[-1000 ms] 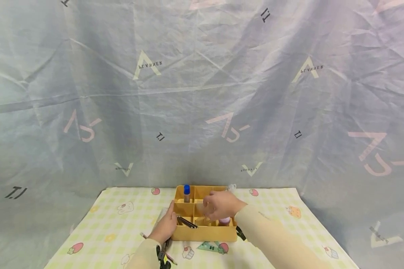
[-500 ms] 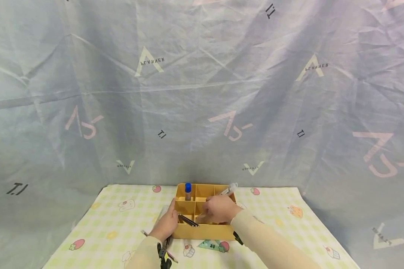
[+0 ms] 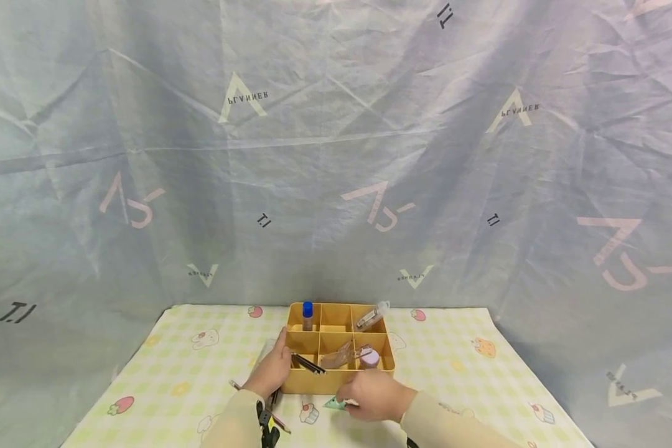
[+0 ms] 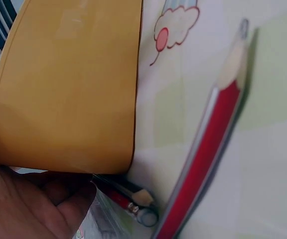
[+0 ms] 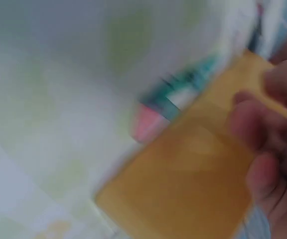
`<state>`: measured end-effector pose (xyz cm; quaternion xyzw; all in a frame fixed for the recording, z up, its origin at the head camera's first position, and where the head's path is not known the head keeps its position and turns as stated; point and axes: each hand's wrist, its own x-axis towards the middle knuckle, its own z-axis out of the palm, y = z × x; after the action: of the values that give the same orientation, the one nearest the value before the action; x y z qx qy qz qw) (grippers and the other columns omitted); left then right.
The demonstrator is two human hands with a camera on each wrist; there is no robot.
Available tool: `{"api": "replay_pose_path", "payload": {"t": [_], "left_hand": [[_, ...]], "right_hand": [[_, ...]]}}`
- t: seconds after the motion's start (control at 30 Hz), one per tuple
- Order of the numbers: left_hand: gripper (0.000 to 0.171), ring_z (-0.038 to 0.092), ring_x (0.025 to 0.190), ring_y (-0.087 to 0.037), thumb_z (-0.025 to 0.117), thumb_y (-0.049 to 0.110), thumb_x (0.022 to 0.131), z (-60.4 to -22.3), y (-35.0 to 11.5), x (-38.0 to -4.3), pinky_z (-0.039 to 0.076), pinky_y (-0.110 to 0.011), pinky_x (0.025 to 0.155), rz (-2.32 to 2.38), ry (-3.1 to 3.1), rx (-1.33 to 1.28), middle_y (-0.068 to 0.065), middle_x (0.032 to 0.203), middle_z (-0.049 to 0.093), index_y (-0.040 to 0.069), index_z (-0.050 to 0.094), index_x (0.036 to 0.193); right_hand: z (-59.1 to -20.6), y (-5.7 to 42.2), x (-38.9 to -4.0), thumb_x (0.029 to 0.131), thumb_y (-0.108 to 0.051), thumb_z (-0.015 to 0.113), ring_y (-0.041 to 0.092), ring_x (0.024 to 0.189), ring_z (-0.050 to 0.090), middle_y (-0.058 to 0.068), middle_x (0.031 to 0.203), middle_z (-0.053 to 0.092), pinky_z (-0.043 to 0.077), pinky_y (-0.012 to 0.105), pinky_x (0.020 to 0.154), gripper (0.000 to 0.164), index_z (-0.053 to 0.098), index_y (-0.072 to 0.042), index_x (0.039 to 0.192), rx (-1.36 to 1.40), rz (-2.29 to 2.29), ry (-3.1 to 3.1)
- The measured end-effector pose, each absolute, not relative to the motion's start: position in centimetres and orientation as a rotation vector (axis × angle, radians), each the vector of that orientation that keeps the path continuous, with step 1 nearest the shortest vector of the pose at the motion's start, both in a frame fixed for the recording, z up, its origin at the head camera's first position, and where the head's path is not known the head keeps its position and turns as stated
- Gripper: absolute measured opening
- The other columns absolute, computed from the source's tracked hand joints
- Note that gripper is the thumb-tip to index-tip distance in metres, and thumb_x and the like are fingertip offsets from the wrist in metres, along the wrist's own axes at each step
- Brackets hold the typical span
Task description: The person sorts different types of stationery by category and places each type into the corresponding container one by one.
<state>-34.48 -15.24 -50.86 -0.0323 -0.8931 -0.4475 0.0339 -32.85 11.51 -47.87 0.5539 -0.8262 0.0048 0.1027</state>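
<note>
A yellow six-compartment desk organizer (image 3: 336, 381) stands at the table's far side. My left hand (image 3: 272, 372) grips its left wall, thumb over the rim and fingers outside. In front of the box, my right hand (image 3: 378, 395) has its fingers over a green set square (image 3: 334, 404), which lies flat on the cloth. The right wrist view, blurred, shows loosely curled fingers (image 5: 250, 119) apart from it. A blue-capped glue stick (image 3: 307, 316) stands back left, and black pencils (image 3: 308, 363) lean front left. A clear brownish object (image 3: 338, 356) lies front middle, its kind unclear.
A clear tube-like item (image 3: 372, 316) leans in the back right compartment. A lilac round item (image 3: 369, 357) sits front right. By my left wrist lie a red pencil (image 4: 203, 159) and other pencils (image 4: 128, 196). A grey curtain (image 3: 325, 155) hangs behind the table.
My right hand has left the front middle compartment and come forward to the set square. The clear brownish object now rests in that compartment. My left hand stays on the organizer.
</note>
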Motion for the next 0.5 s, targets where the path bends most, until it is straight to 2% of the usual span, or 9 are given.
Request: {"api": "replay_pose_path", "payload": {"t": [0.07, 0.17, 0.33, 0.4, 0.5], "left_hand": [[0.058, 0.069, 0.099, -0.036, 0.026, 0.028, 0.112, -50.8, -15.3, -34.4, 0.043, -0.059, 0.106, -1.378, -2.747, -0.101, -0.027, 0.147, 0.049, 0.012, 0.005, 0.164], [0.058, 0.062, 0.120, -0.039, 0.025, 0.029, 0.113, -50.6, -15.2, -34.3, 0.039, -0.059, 0.110, -1.378, -2.746, -0.101, -0.027, 0.148, 0.049, 0.012, 0.006, 0.164], [0.058, 0.067, 0.108, -0.036, 0.027, 0.027, 0.112, -50.6, -15.2, -34.2, 0.041, -0.059, 0.108, -1.388, -2.746, -0.093, -0.028, 0.146, 0.050, 0.012, 0.006, 0.164], [0.058, 0.067, 0.110, -0.038, 0.027, 0.028, 0.112, -50.7, -15.2, -34.2, 0.041, -0.059, 0.108, -1.385, -2.746, -0.095, -0.028, 0.146, 0.050, 0.012, 0.006, 0.164], [0.058, 0.058, 0.125, -0.041, 0.026, 0.029, 0.112, -50.8, -15.4, -34.3, 0.037, -0.060, 0.111, -1.379, -2.745, -0.097, -0.027, 0.147, 0.049, 0.011, 0.006, 0.164]], "right_hand": [[-49.0, 11.3, -32.6, 0.088, -0.022, 0.078, -0.008, 0.065, 0.055, -0.015, 0.082, 0.069, 0.042, 0.010, 0.053, 0.011, 0.075, -0.027, 0.098, 1.579, -0.181, -2.449], [-50.2, 11.0, -32.5, 0.088, -0.027, 0.078, -0.004, 0.064, 0.055, -0.015, 0.078, 0.066, 0.042, 0.016, 0.049, 0.010, 0.073, -0.031, 0.095, 1.484, -0.383, -2.440], [-50.6, 10.8, -32.2, 0.087, -0.024, 0.079, -0.003, 0.068, 0.059, -0.014, 0.083, 0.068, 0.046, 0.015, 0.053, 0.015, 0.071, -0.029, 0.099, 1.431, -0.347, -2.469], [-50.5, 10.8, -32.1, 0.087, -0.020, 0.079, -0.003, 0.069, 0.060, -0.014, 0.086, 0.069, 0.047, 0.015, 0.055, 0.019, 0.070, -0.028, 0.102, 1.431, -0.276, -2.494], [-50.7, 10.6, -32.0, 0.085, -0.016, 0.079, -0.002, 0.067, 0.058, -0.014, 0.087, 0.068, 0.048, 0.016, 0.056, 0.025, 0.066, -0.026, 0.103, 1.391, -0.201, -2.590]]}}
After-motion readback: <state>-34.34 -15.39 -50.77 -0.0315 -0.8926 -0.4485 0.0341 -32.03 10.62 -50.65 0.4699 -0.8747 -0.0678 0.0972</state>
